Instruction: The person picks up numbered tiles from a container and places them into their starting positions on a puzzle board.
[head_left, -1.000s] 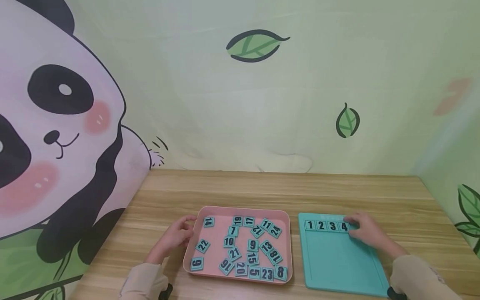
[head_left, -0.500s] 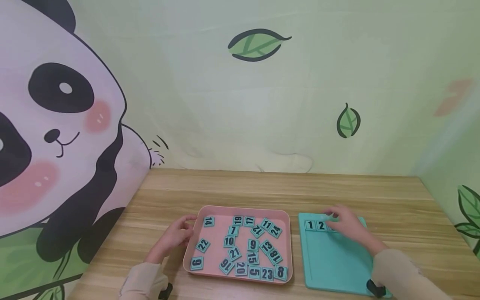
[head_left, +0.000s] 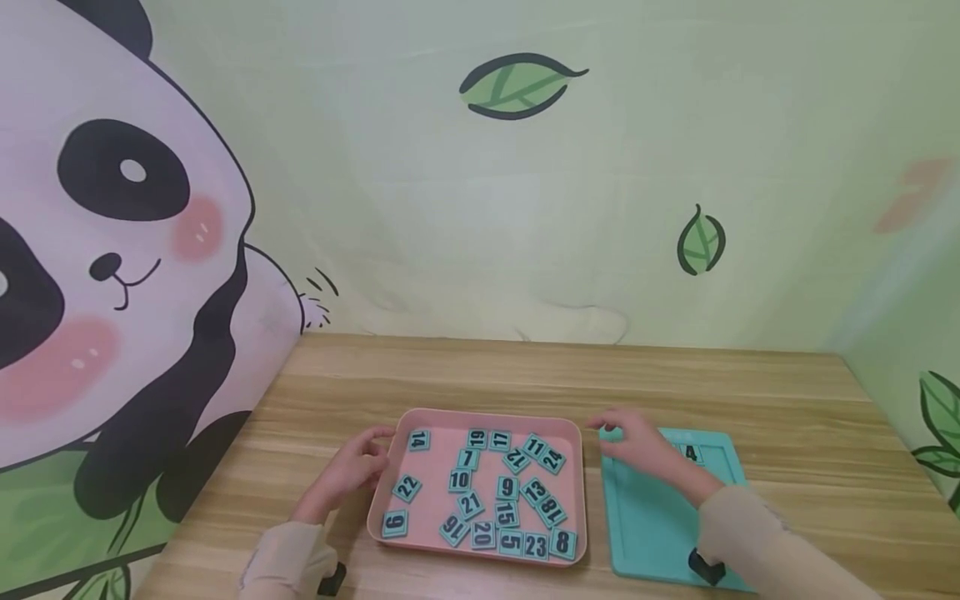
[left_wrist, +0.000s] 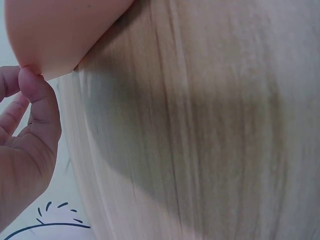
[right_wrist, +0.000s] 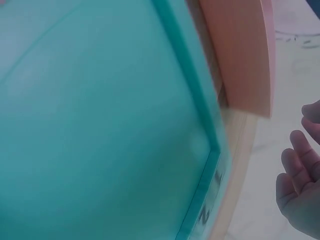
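A pink tray [head_left: 431, 483] holds several loose teal number tiles, such as the 9 [head_left: 507, 487] and the 5 [head_left: 511, 543], turned at various angles. My left hand [head_left: 351, 468] pinches the tray's left rim with thumb and finger; the left wrist view has the thumb [left_wrist: 36, 87] against its pink wall. Beside the tray lies a teal board [head_left: 637, 525]. Over its far left corner is my right hand [head_left: 637, 446], fingers reaching toward the tray's right rim and holding nothing. The 4 tile [head_left: 691, 453] shows in the board's top row; tiles 1 [right_wrist: 218, 178] and 2 [right_wrist: 204, 216] appear in the right wrist view.
Tray and board sit side by side on a wooden table [head_left: 465, 371], a narrow strip of wood between them. Behind the table hangs a green backdrop [head_left: 375, 167] with a printed panda [head_left: 195, 150] and leaves.
My right hand has moved left from beside the 4 tile, across the board's top row, to the tray's right side. The left hand stays at the tray's rim.
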